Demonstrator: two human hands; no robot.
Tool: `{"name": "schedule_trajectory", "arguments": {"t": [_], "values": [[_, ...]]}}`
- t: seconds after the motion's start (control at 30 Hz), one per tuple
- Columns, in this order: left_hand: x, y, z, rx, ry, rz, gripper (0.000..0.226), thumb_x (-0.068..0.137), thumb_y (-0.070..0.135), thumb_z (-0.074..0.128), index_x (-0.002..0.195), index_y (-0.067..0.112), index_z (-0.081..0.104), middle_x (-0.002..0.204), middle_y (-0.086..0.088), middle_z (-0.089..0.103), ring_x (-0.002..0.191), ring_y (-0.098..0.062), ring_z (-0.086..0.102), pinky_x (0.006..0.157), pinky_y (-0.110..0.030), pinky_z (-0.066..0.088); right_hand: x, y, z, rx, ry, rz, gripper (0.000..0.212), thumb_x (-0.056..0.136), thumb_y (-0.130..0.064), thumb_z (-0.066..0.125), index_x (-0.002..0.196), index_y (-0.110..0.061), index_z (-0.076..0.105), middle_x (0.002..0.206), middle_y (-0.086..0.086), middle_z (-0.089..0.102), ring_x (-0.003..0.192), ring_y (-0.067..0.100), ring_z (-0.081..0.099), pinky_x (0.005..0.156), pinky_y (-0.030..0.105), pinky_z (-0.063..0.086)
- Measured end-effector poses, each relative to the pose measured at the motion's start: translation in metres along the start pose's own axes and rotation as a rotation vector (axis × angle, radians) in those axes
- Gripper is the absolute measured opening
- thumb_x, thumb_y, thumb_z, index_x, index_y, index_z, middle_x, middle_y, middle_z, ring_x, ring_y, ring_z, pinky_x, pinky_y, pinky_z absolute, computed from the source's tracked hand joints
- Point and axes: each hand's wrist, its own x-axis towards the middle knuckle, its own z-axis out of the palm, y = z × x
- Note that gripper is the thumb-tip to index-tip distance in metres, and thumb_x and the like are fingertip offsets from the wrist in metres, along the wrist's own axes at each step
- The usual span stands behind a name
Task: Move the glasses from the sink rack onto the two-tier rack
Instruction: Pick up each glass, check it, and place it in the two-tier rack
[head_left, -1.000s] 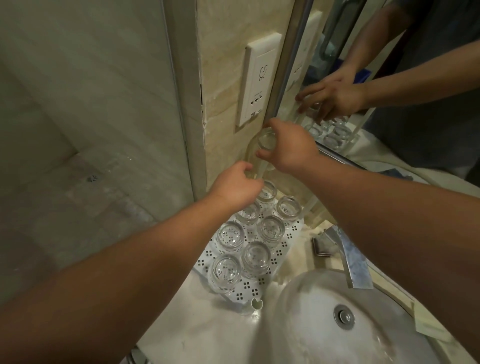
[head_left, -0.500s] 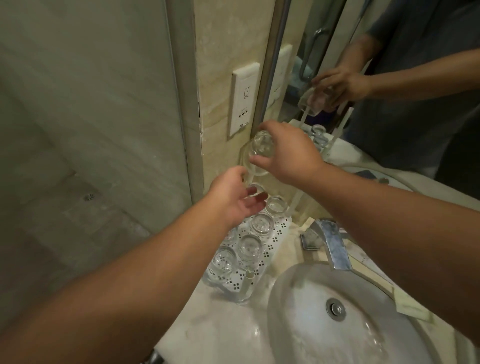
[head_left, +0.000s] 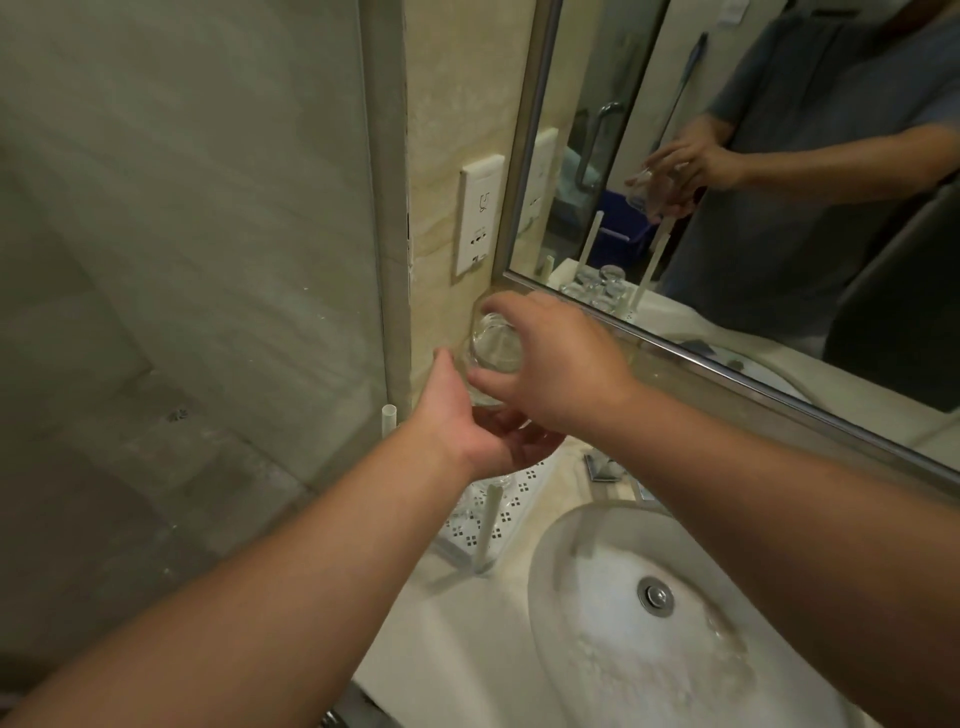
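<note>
From the head view, our right hand (head_left: 561, 364) grasps a clear glass (head_left: 493, 351) from above, lifted near the wall, and our left hand (head_left: 478, 426) cups under it, fingers loosely curled; we cannot tell whether they touch it. Below the hands, a white perforated rack (head_left: 511, 512) with upright posts stands on the desk (head_left: 457, 623) beside the sink (head_left: 649, 597); a few glasses on it show under our left wrist and in the mirror (head_left: 727, 208). We judge the task partway: one glass in transit, more waiting. No upper tier shows. The wall socket (head_left: 480, 213) above the hands carries a small symbol; we read no lettering or brand.
</note>
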Motion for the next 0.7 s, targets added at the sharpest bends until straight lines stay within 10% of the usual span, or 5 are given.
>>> {"name": "schedule_trajectory", "arguments": {"t": [0.23, 0.7], "values": [[-0.023, -0.008, -0.01, 0.116, 0.029, 0.009, 0.091, 0.069, 0.089, 0.047, 0.084, 0.001, 0.068, 0.077, -0.009, 0.069, 0.071, -0.031, 0.071, 0.083, -0.043, 0.052, -0.02, -0.019, -0.009, -0.009, 0.022, -0.036, 0.058, 0.078, -0.058, 0.067, 0.13, -0.037, 0.049, 0.114, -0.011, 0.057, 0.104, 0.013, 0.057, 0.082, 0.033, 0.049], [-0.041, 0.007, -0.002, 0.163, -0.06, 0.119, 0.055, 0.071, 0.051, 0.081, 0.108, 0.013, 0.067, 0.094, -0.02, 0.074, 0.085, -0.043, 0.071, 0.073, -0.059, 0.056, -0.045, -0.015, 0.0, 0.058, 0.149, 0.07, 0.07, 0.076, -0.043, 0.076, 0.134, -0.035, 0.039, 0.127, -0.011, 0.051, 0.099, 0.011, 0.057, 0.078, 0.029, 0.049]]}}
